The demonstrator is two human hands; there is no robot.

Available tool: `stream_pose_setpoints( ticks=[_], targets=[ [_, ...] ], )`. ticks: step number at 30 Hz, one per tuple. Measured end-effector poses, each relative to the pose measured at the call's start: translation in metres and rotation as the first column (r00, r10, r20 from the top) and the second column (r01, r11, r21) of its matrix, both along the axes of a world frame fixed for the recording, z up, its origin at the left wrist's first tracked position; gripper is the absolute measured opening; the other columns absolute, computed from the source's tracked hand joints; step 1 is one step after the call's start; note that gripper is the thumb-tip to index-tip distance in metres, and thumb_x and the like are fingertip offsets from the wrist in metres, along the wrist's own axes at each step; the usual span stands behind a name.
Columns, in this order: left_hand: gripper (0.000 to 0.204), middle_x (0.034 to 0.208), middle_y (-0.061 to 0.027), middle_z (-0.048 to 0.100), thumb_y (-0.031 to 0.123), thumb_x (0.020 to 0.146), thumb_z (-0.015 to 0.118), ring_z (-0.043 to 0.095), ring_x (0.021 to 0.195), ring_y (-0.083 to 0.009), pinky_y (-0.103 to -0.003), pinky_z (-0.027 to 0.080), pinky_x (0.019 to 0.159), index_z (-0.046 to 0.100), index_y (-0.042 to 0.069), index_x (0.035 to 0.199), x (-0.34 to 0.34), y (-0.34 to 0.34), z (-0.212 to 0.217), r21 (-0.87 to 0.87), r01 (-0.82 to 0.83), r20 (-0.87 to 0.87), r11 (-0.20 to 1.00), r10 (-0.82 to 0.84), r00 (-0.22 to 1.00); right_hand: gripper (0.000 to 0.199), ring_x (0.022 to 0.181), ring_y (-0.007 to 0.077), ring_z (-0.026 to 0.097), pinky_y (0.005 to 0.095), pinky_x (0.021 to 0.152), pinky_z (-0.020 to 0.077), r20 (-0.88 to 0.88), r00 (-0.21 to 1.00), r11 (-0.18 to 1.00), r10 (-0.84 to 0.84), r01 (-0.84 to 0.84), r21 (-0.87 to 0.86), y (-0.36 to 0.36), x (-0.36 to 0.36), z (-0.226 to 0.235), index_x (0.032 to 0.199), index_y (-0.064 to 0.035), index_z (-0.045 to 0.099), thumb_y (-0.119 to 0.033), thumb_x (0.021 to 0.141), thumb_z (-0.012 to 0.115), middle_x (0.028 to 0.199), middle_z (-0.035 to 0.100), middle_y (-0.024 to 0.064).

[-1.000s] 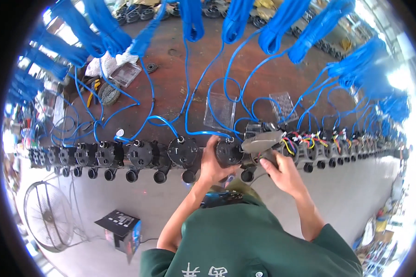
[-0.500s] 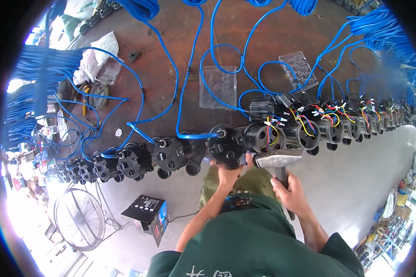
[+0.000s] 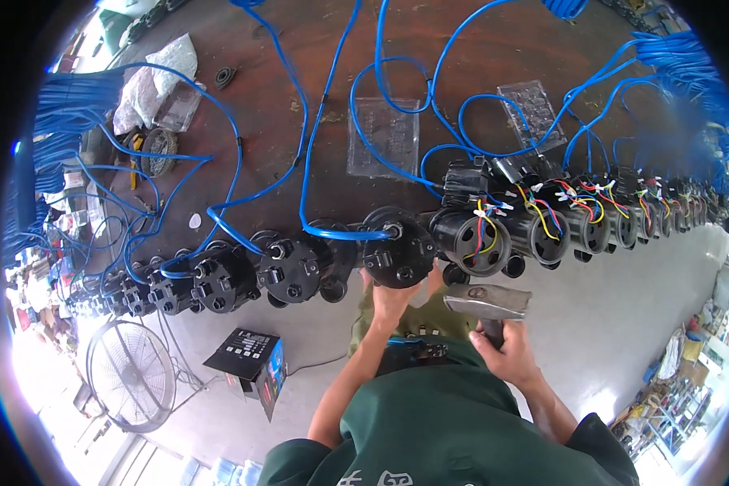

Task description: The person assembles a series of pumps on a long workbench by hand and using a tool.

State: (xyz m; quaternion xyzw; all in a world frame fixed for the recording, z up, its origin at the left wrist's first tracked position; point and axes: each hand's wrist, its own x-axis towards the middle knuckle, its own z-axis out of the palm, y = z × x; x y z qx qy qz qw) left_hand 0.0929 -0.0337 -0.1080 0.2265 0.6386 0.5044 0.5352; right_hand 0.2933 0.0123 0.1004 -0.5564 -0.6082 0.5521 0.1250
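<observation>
My left hand [image 3: 394, 303] grips a black round housing [image 3: 401, 255] from below at the near edge of the table. Its fingers are partly hidden under the housing. A thick blue cable [image 3: 340, 235] runs into a fitting on the housing's lid. In my right hand [image 3: 506, 353], fingers wrapped round the handle, is a hammer [image 3: 488, 303]. The hammer's metal head stands just right of the left hand, apart from the housing and in front of an open housing [image 3: 471, 243] with coloured wires.
Lidded black housings [image 3: 290, 269] line the edge to the left; open wired ones [image 3: 547, 239] continue right. Blue cable coils [image 3: 680, 65] and clear plastic trays [image 3: 383, 136] lie on the table [image 3: 300, 49]. A fan [image 3: 130, 377] and an open box [image 3: 251, 364] stand on the floor.
The hammer has come back toward me, away from the row of housings, and its head has turned. My left hand keeps its hold on the housing. The view has shifted slightly.
</observation>
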Motion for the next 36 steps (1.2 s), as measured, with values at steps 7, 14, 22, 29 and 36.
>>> stream_pose_setpoints(
  ticks=[7, 14, 22, 29, 36],
  targets=[
    [0.063, 0.113, -0.0058, 0.067, -0.001, 0.074, 0.083, 0.062, 0.101, -0.0180, -0.035, 0.053, 0.090, 0.061, 0.003, 0.133, -0.014, 0.003, 0.013, -0.031, 0.149, -0.233, 0.988, -0.152, 0.960, 0.016, 0.063, 0.0050, 0.049, 0.0261, 0.057, 0.0396, -0.098, 0.984, 0.969, -0.148, 0.124, -0.215, 0.012, -0.002, 0.002, 0.096, -0.0017, 0.061, -0.013, 0.100, 0.072, 0.071, 0.058, -0.0011],
    [0.053, 0.084, -0.0017, 0.066, -0.001, 0.075, 0.084, 0.059, 0.063, -0.0109, -0.029, 0.048, 0.053, 0.066, 0.003, 0.125, -0.021, -0.027, -0.033, -0.049, 0.169, -0.155, 0.984, -0.175, 0.972, 0.012, 0.059, 0.0037, 0.048, 0.0236, 0.052, 0.0377, -0.128, 0.975, 0.957, -0.183, 0.147, -0.249, 0.031, -0.011, -0.004, 0.101, -0.0039, 0.058, -0.012, 0.103, 0.067, 0.074, 0.055, -0.0038],
    [0.057, 0.087, -0.0024, 0.065, 0.004, 0.073, 0.088, 0.056, 0.068, -0.0127, -0.030, 0.045, 0.059, 0.066, 0.004, 0.126, -0.034, -0.040, -0.053, -0.101, 0.239, -0.179, 0.966, -0.254, 0.950, 0.013, 0.060, 0.0026, 0.048, 0.0222, 0.052, 0.0382, -0.162, 0.934, 0.941, -0.317, 0.289, -0.178, 0.062, 0.009, 0.043, 0.108, -0.0050, 0.059, -0.014, 0.104, 0.067, 0.074, 0.056, -0.0049],
    [0.058, 0.113, -0.0079, 0.071, 0.005, 0.075, 0.083, 0.066, 0.101, -0.0212, -0.037, 0.055, 0.090, 0.065, 0.003, 0.131, -0.023, -0.002, -0.012, -0.003, 0.285, -0.418, 0.958, -0.260, 0.870, 0.016, 0.065, 0.0056, 0.053, 0.0265, 0.056, 0.0422, -0.013, 1.000, 0.997, -0.028, 0.027, -0.068, 0.029, -0.032, 0.001, 0.101, -0.0030, 0.062, -0.016, 0.101, 0.070, 0.074, 0.059, -0.0027],
    [0.071, 0.122, -0.0097, 0.069, 0.007, 0.076, 0.084, 0.064, 0.112, -0.0214, -0.036, 0.053, 0.098, 0.057, 0.002, 0.141, -0.032, -0.018, -0.020, -0.128, 0.280, -0.293, 0.951, -0.306, 0.906, 0.014, 0.060, 0.0034, 0.050, 0.0233, 0.053, 0.0401, -0.124, 0.926, 0.901, -0.357, 0.306, -0.308, 0.034, -0.002, 0.030, 0.104, -0.0050, 0.058, -0.013, 0.103, 0.069, 0.074, 0.056, -0.0043]
  ],
)
